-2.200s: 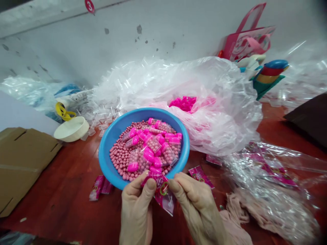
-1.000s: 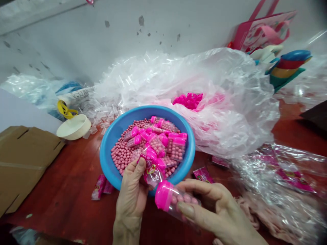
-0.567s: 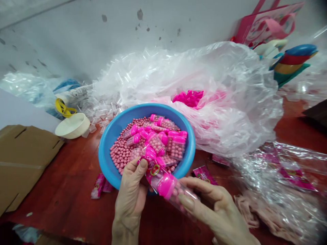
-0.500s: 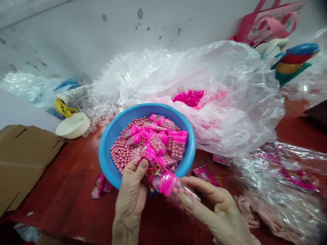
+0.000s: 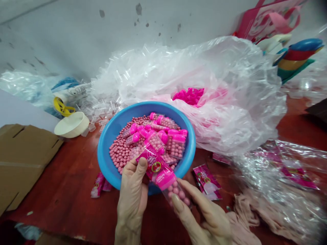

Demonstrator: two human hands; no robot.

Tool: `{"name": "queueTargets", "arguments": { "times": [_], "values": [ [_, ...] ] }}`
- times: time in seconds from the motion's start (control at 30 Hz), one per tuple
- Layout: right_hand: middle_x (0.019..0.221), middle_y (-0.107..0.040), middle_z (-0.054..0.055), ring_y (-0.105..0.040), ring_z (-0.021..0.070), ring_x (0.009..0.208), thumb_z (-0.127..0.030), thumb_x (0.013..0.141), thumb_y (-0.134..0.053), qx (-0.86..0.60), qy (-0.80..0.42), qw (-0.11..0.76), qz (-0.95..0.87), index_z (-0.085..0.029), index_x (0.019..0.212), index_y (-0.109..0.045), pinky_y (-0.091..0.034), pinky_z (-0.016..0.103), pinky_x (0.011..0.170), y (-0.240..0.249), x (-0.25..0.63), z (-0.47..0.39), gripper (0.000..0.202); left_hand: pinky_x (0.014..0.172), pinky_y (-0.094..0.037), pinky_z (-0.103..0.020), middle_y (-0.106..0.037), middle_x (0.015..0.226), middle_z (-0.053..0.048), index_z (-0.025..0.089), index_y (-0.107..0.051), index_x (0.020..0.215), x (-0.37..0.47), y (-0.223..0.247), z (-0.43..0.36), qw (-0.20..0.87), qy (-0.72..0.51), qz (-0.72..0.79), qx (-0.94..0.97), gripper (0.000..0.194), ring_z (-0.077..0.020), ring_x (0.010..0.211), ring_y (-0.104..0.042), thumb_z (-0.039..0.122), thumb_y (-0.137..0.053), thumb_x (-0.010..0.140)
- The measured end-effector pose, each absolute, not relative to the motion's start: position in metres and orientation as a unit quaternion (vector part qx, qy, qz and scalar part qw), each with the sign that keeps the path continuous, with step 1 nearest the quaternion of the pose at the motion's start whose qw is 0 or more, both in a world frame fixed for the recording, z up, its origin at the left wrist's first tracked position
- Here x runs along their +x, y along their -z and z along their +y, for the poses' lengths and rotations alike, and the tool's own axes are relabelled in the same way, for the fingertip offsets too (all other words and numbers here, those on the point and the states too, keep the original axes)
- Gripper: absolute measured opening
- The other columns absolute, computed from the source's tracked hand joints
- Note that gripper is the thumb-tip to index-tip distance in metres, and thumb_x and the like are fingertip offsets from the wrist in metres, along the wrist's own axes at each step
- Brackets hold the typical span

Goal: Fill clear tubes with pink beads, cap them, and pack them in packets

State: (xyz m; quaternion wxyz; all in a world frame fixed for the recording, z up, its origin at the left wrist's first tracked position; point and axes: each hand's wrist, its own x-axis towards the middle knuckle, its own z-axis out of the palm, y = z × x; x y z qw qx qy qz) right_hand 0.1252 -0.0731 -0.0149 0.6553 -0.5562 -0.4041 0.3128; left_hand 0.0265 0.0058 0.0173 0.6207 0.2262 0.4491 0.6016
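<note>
A blue basin (image 5: 107, 170) holds loose pink beads (image 5: 119, 153) and several clear bottles of beads with bright pink caps. Over its near rim, my left hand (image 5: 133, 190) pinches the upper end of a pink printed wrapper (image 5: 150, 160). The wrapper's lower part lies around the pink cap of a bead-filled bottle (image 5: 177, 194). My right hand (image 5: 201, 211) grips that bottle by its clear body, thumb on the near side. Part of the bottle is hidden by the fingers.
Pink packets (image 5: 207, 182) lie right of the basin, others (image 5: 97, 185) at left. A large plastic bag (image 5: 230, 122) and clear tubes stand behind. Cardboard (image 5: 22, 163) and a white bowl (image 5: 72, 125) are at left, a pink cloth (image 5: 249, 214) at right.
The bottle and my right hand have moved left, closer to my left hand. The wrapper now covers more of the cap and shows its printed face. More of the right-hand packets is visible.
</note>
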Motion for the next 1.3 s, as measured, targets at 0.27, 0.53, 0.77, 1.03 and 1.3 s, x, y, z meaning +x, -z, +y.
{"name": "queueTargets", "arguments": {
  "times": [0.27, 0.53, 0.77, 1.03, 1.3],
  "values": [
    [0.084, -0.076, -0.001, -0.073, 0.0153, 0.067, -0.017, 0.074, -0.072, -0.552, -0.339, 0.637, -0.419, -0.027, 0.102, -0.072, -0.061, 0.020, 0.064, 0.014, 0.138, -0.069, 0.030, 0.062, -0.058, -0.026, -0.077, 0.068, -0.005, 0.016, -0.078, 0.075, 0.028, -0.019, -0.008, 0.626, -0.577, 0.456, 0.261, 0.030, -0.0190, 0.061, -0.070, 0.016, -0.090, 0.047],
    [0.088, -0.077, -0.002, -0.073, 0.0138, 0.068, -0.022, 0.073, -0.075, -0.581, -0.284, 0.617, -0.449, -0.028, 0.104, -0.072, -0.059, 0.020, 0.074, 0.016, 0.138, -0.076, 0.032, 0.062, -0.057, -0.025, -0.077, 0.068, -0.004, 0.015, -0.077, 0.072, 0.025, -0.017, -0.008, 0.669, -0.555, 0.431, 0.244, 0.025, -0.0162, 0.060, -0.069, 0.012, -0.088, 0.050],
    [0.084, -0.077, 0.001, -0.072, 0.0146, 0.064, -0.023, 0.075, -0.073, -0.579, -0.278, 0.609, -0.466, -0.025, 0.102, -0.073, -0.060, 0.020, 0.068, 0.019, 0.138, -0.079, 0.028, 0.062, -0.056, -0.019, -0.078, 0.070, -0.002, 0.019, -0.076, 0.069, 0.034, -0.026, -0.017, 0.671, -0.573, 0.408, 0.236, 0.022, -0.0127, 0.058, -0.069, 0.012, -0.088, 0.051],
    [0.084, -0.077, -0.001, -0.070, 0.0123, 0.062, -0.031, 0.078, -0.071, -0.587, -0.230, 0.605, -0.486, -0.026, 0.103, -0.071, -0.058, 0.018, 0.071, 0.020, 0.140, -0.083, 0.026, 0.062, -0.058, -0.026, -0.075, 0.066, -0.003, 0.017, -0.075, 0.081, 0.040, -0.023, -0.026, 0.679, -0.554, 0.424, 0.228, 0.032, -0.0169, 0.057, -0.069, 0.024, -0.088, 0.053],
    [0.084, -0.076, -0.002, -0.070, 0.0117, 0.062, -0.029, 0.077, -0.072, -0.554, -0.289, 0.636, -0.453, -0.028, 0.104, -0.070, -0.059, 0.021, 0.075, 0.021, 0.137, -0.080, 0.027, 0.065, -0.058, -0.032, -0.073, 0.060, -0.004, 0.016, -0.075, 0.076, 0.044, -0.023, -0.030, 0.701, -0.533, 0.430, 0.200, 0.024, -0.0204, 0.057, -0.069, 0.024, -0.087, 0.056]
  ]
}}
